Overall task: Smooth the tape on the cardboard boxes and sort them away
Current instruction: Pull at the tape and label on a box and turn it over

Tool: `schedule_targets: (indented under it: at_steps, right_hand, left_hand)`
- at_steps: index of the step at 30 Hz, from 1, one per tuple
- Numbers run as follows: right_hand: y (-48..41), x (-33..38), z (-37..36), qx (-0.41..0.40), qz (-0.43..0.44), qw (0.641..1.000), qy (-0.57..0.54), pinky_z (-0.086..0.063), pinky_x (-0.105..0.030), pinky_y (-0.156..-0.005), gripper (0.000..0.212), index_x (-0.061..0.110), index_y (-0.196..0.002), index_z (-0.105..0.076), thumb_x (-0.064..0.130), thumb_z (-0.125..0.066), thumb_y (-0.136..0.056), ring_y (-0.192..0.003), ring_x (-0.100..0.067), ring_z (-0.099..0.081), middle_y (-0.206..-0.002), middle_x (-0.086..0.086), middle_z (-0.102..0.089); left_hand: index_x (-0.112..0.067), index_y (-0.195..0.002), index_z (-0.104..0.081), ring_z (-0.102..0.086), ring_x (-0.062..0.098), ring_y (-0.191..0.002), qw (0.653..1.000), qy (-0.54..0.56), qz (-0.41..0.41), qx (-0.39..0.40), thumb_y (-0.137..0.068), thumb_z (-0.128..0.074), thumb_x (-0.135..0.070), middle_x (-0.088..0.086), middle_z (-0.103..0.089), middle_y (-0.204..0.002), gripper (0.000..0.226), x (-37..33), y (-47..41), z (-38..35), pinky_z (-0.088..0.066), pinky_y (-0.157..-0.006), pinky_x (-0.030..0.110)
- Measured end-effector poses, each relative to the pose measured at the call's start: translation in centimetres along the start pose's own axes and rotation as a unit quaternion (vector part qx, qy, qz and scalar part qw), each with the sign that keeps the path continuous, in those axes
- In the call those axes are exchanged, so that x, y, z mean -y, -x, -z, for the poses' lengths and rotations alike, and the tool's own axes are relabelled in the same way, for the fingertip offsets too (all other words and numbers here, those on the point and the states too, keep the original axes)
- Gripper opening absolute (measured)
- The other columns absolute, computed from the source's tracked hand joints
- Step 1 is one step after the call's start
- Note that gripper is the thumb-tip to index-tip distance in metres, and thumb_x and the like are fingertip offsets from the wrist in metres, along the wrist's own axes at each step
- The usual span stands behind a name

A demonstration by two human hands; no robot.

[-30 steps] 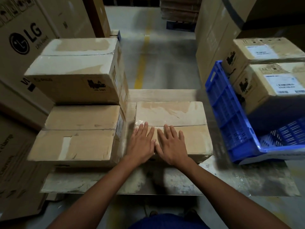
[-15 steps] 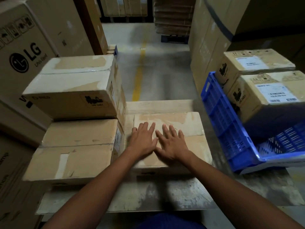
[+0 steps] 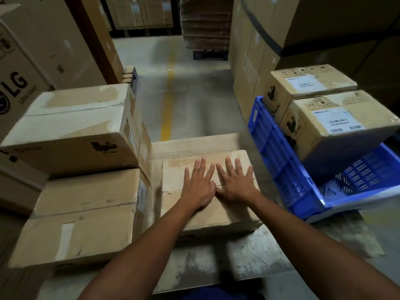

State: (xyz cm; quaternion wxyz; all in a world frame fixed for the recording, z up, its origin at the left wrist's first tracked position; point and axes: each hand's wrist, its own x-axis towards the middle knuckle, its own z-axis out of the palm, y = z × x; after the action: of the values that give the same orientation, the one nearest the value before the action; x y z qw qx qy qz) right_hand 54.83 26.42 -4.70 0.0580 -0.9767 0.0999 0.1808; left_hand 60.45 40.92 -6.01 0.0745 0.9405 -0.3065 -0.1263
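A flat cardboard box (image 3: pixel 173 204) with clear tape along its centre seam lies on the worn table (image 3: pixel 216 263) in front of me. My left hand (image 3: pixel 198 184) and my right hand (image 3: pixel 234 182) press flat on its top, side by side, fingers straight and spread, thumbs nearly touching over the seam. To the left, two taped cardboard boxes are stacked: the lower box (image 3: pixel 84 213) and the upper box (image 3: pixel 71 126).
A blue plastic crate (image 3: pixel 279 161) tilts at the right with two labelled boxes (image 3: pixel 337 120) in it. Large cartons stand at the left (image 3: pixel 26 61) and right (image 3: pixel 270 40). A concrete aisle with a yellow line (image 3: pixel 168 100) runs ahead.
Both hands have slid forward along the box top, from its near half to its middle and far half, and spread a little wider. My head has tilted up, showing more of the aisle.
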Motion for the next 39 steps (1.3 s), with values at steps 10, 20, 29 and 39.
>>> schedule_targets:
  at_steps: [10,20,29,39]
  right_hand:
    - [2.4,0.0,0.1,0.012,-0.022,0.999,-0.034,-0.005,-0.067,-0.119,0.065,0.024,-0.162,-0.002,0.046,-0.027,-0.106,-0.155,-0.035,0.005,-0.169,-0.013,0.006]
    - [4.1,-0.4,-0.2,0.005,-0.019,1.0,-0.018,-0.012,-0.06,-0.121,0.061,0.022,-0.161,-0.015,0.047,-0.024,-0.105,-0.155,-0.033,-0.005,-0.169,-0.012,-0.006]
    - [6.1,0.2,-0.4,0.023,-0.006,1.0,0.002,-0.038,-0.048,-0.11,0.059,0.015,-0.152,-0.036,0.048,-0.031,-0.104,-0.15,-0.032,-0.026,-0.163,-0.015,-0.027]
    - [10.0,-0.5,-2.7,0.022,0.012,0.999,-0.03,-0.002,-0.049,-0.124,0.071,0.021,-0.162,-0.003,0.055,-0.028,-0.105,-0.156,-0.026,0.008,-0.169,-0.008,0.006]
  left_hand:
    - [-0.022,-0.159,-0.017,-0.002,0.024,-0.155,0.999,0.022,-0.02,-0.025,-0.107,-0.025,-0.031,0.006,-0.008,-0.168,0.053,-3.8,1.3,0.0,-0.005,-0.125,0.049]
    - [-0.019,-0.159,-0.021,-0.004,0.024,-0.155,0.999,0.017,-0.039,-0.003,-0.108,-0.021,-0.033,0.007,-0.007,-0.168,0.053,-3.9,2.7,-0.3,-0.008,-0.124,0.046]
    - [-0.016,-0.15,-0.043,-0.027,0.026,-0.149,0.996,-0.021,-0.078,0.022,-0.1,-0.039,-0.02,0.01,-0.033,-0.161,0.05,-4.4,4.2,-0.2,-0.029,-0.117,0.042]
    - [-0.014,-0.157,-0.025,-0.013,0.025,-0.154,0.992,-0.026,-0.124,0.007,-0.103,-0.039,-0.024,0.006,-0.017,-0.167,0.057,-4.3,7.9,-2.0,-0.017,-0.122,0.044]
